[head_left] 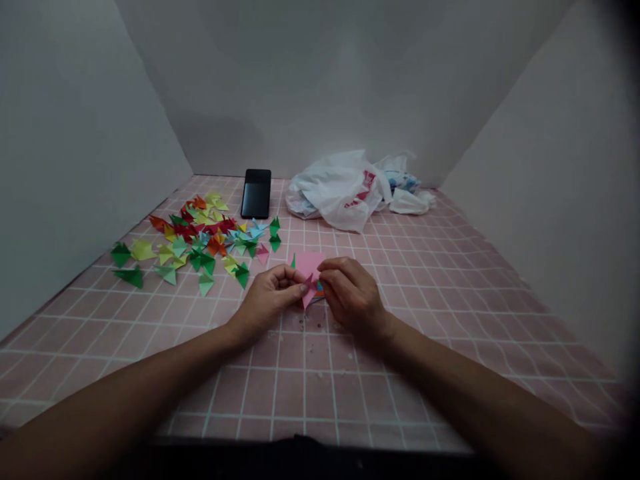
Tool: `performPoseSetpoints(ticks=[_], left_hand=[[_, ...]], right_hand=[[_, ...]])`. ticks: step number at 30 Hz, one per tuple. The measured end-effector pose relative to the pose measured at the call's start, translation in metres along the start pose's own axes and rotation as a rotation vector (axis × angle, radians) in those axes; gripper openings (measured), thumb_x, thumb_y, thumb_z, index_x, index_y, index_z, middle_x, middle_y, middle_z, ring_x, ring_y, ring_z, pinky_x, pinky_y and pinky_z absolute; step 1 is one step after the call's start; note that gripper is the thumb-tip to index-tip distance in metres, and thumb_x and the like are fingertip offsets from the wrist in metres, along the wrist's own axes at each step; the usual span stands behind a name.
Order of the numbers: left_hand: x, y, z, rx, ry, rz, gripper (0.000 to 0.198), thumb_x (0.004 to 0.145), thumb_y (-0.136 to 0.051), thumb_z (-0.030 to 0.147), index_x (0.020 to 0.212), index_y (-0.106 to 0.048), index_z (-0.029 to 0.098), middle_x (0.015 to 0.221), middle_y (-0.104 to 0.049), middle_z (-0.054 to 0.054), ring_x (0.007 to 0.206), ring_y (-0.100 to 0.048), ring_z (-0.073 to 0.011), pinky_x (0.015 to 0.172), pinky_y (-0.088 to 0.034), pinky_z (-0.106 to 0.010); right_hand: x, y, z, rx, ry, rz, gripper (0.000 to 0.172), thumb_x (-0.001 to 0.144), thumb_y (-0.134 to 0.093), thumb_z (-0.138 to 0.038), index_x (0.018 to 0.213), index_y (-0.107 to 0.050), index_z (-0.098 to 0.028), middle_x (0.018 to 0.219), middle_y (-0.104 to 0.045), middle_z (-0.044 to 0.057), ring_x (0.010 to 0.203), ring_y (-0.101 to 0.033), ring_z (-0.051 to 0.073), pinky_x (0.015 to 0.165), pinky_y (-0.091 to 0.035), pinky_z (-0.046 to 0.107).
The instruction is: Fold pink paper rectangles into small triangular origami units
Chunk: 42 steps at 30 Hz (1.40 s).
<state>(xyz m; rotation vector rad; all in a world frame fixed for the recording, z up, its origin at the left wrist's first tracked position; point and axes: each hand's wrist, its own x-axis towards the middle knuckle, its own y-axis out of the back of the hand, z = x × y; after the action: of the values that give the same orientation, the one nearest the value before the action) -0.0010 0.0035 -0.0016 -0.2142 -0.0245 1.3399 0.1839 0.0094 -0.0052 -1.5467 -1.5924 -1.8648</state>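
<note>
Between thumb and fingers, my left hand [273, 293] pinches a small pink origami crane [309, 293] by its left side. My right hand [353, 293] is closed, its thumb and fingertips pressed together at the crane's right-hand point; the fingers partly cover that spot. Directly behind and below the crane lies a stack of coloured paper squares [311, 261], pink on top, with green, orange and blue edges peeking out. Both hands hover just over the table, close together.
Many folded paper cranes [203, 237] in red, orange, yellow, green, blue and pink spread across the left of the pink checked tablecloth [430, 293]. Behind are a black phone [256, 193], a white plastic bag [340, 190] and a smaller crumpled bag [407, 200]. Pale walls enclose three sides.
</note>
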Motion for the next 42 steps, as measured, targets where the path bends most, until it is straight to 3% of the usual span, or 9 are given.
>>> performPoseSetpoints(ticks=[9,12,17,22,35,42], left_hand=[[-0.004,-0.002,0.006,0.035,-0.099,0.047,0.025,0.069,-0.081,0.032,0.079,-0.064,0.017,0.07,-0.065,0.001,0.061,-0.059,-0.011,0.06,-0.049,-0.024],[-0.005,-0.001,0.007,0.118,-0.211,0.098,0.02,0.071,-0.079,0.028,0.077,-0.064,0.018,0.072,-0.066,0.0,0.065,-0.061,-0.0123,0.062,-0.05,-0.024],[-0.009,0.002,0.007,0.349,-0.384,0.145,0.008,0.079,-0.073,0.024,0.081,-0.067,0.018,0.076,-0.069,-0.002,0.069,-0.065,-0.0143,0.066,-0.052,-0.026],[-0.011,0.004,0.006,0.526,-0.494,0.133,0.002,0.084,-0.069,0.02,0.082,-0.068,0.02,0.077,-0.071,-0.003,0.069,-0.067,-0.0154,0.068,-0.053,-0.027],[-0.006,0.004,0.003,0.464,-0.515,0.123,0.003,0.081,-0.068,0.021,0.08,-0.066,0.018,0.074,-0.069,-0.001,0.066,-0.066,-0.0129,0.063,-0.053,-0.023],[-0.004,0.005,-0.002,0.362,-0.426,0.097,0.007,0.079,-0.07,0.023,0.081,-0.066,0.017,0.073,-0.068,0.0,0.066,-0.065,-0.0119,0.063,-0.052,-0.023]], right_hand=[[0.001,0.002,0.0,0.096,-0.11,0.062,0.017,0.097,-0.051,-0.009,0.098,-0.064,-0.02,0.093,-0.07,0.01,0.087,-0.065,0.022,0.077,-0.055,0.037],[0.003,0.004,-0.002,0.227,-0.285,0.048,0.016,0.097,-0.052,-0.014,0.087,-0.063,-0.02,0.083,-0.066,0.006,0.08,-0.063,0.02,0.073,-0.052,0.035],[0.007,0.007,-0.006,0.631,-0.678,-0.053,0.03,0.099,-0.053,-0.031,0.072,-0.059,-0.019,0.07,-0.059,0.001,0.067,-0.055,0.014,0.063,-0.045,0.029],[0.008,0.004,-0.009,0.936,-0.846,-0.062,0.028,0.091,-0.065,-0.04,0.074,-0.062,-0.018,0.07,-0.058,-0.001,0.065,-0.053,0.012,0.064,-0.044,0.027],[0.008,0.0,-0.009,1.352,-1.164,-0.109,0.022,0.076,-0.079,-0.035,0.074,-0.064,-0.018,0.065,-0.061,-0.002,0.06,-0.053,0.011,0.062,-0.043,0.027],[0.006,-0.001,-0.01,1.297,-1.11,-0.105,0.021,0.079,-0.076,-0.035,0.075,-0.063,-0.019,0.065,-0.06,-0.003,0.059,-0.052,0.011,0.062,-0.04,0.027]])
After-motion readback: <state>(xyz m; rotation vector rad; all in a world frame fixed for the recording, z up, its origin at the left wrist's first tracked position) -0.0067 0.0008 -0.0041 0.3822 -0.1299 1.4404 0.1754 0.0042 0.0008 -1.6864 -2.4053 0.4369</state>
